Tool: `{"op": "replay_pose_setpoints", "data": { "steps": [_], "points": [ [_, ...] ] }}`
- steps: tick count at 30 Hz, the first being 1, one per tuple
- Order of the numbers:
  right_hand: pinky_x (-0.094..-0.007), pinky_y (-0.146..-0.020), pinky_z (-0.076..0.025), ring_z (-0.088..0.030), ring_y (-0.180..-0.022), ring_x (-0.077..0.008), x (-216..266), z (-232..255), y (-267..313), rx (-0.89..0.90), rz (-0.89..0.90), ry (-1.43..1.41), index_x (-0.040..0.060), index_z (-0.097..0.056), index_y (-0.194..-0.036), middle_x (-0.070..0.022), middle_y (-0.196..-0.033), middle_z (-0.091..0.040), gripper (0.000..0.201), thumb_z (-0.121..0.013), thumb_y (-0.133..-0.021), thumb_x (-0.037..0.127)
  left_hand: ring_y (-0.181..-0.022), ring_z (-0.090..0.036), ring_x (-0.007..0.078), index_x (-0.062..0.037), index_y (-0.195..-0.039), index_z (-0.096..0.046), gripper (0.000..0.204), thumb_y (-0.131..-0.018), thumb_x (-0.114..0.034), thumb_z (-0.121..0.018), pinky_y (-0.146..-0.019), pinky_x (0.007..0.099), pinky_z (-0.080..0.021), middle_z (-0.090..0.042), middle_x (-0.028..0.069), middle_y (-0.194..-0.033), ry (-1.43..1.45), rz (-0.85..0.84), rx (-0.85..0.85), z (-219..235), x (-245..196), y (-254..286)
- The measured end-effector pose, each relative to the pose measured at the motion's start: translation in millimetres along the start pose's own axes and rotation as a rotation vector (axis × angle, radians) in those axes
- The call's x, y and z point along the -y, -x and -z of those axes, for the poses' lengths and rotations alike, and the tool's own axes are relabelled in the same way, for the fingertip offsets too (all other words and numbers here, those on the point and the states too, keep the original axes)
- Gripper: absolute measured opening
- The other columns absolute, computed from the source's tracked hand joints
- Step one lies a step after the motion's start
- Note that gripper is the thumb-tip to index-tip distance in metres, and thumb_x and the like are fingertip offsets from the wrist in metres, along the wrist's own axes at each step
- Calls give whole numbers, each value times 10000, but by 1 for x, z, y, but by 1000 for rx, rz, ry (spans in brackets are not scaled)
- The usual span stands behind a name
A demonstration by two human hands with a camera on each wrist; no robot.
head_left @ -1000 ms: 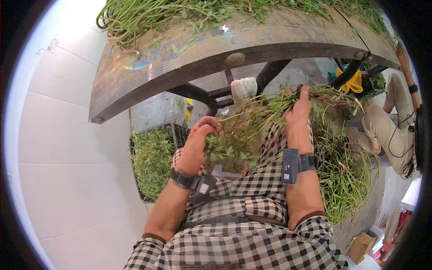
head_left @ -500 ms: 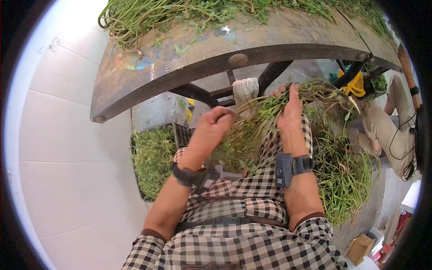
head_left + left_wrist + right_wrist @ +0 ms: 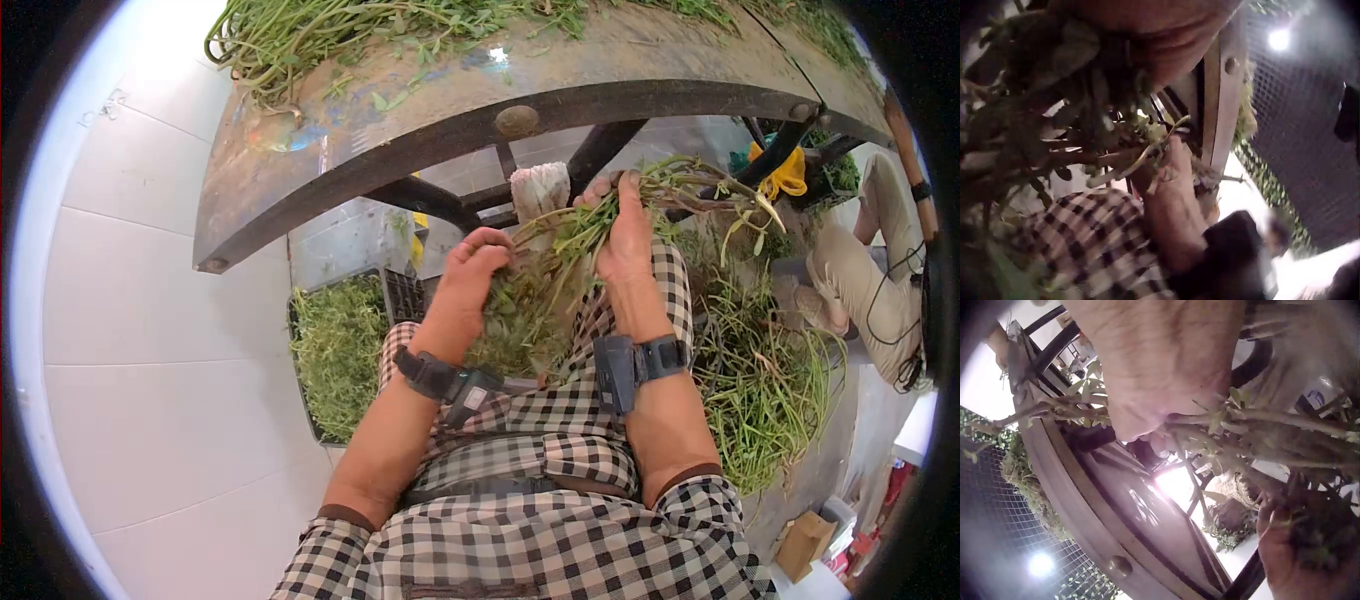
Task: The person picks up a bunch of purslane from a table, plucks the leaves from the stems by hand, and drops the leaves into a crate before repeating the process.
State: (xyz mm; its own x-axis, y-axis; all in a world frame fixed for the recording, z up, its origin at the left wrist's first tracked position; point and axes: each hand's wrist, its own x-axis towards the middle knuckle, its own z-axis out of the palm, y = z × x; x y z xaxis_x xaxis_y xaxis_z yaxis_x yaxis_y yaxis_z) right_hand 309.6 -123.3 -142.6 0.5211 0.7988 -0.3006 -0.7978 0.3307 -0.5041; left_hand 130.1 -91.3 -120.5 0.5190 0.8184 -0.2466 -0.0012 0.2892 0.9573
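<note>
A loose bunch of leafy green stems hangs between the two hands, in front of the table's edge. My right hand grips it near the middle, thumb uppermost, and the root ends stick out to the right. At the leafy left end is my left hand, its fingers curled at the stem tips. In the right wrist view the left hand lies among the stems, with dark leaves over its palm. Leaves and the left hand crowd the top of the left wrist view, with the right hand beyond.
A worn wooden table with dark legs bears more greens. To the left stands a crate full of leafy tops. A heap of green stems lies at the right. Another person's leg is at far right.
The right hand has shifted left with the bunch. The left hand has moved up and to the right from its lower place, then slightly back left.
</note>
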Motion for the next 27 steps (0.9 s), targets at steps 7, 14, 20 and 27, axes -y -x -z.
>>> {"op": "replay_pose_setpoints", "data": {
  "steps": [7, 14, 20, 27],
  "points": [
    [-372, -692, -483, -518, -719, -215, 14, 23, -19, -172, 118, -73, 74, -441, -869, -36, -767, -500, 341, -452, -908, 412, -647, -447, 68, -58, -946, -493, 123, -870, -148, -456, -556, 188, -359, -483, -11, -758, 304, 92, 52, 22, -35, 29],
    [-385, -666, -474, -505, -674, -219, 18, 20, -18, -231, 87, -40, 85, -431, -825, -41, -723, -481, 350, -424, -914, 424, -611, -447, 63, -42, -853, -563, 117, -842, -151, -522, -577, 215, -366, -505, -24, -689, -165, 122, 92, 29, -38, 57],
    [-382, -698, -444, -442, -644, -186, 17, 6, -10, -241, 125, -51, 99, -416, -794, -13, -682, -428, 327, -416, -924, 400, -621, -462, 63, -18, -897, -581, 162, -843, -161, -528, -578, 219, -382, -529, -17, -705, -274, 199, 73, 7, -15, 58],
    [-385, -690, -444, -445, -649, -187, 18, 20, -20, -247, 84, -83, 111, -414, -776, -5, -696, -434, 328, -415, -925, 403, -705, -605, 223, 21, -901, -588, 197, -772, -128, -575, -668, 293, -457, -621, 135, -761, -653, -216, -108, 11, -2, 51]
  ]
}}
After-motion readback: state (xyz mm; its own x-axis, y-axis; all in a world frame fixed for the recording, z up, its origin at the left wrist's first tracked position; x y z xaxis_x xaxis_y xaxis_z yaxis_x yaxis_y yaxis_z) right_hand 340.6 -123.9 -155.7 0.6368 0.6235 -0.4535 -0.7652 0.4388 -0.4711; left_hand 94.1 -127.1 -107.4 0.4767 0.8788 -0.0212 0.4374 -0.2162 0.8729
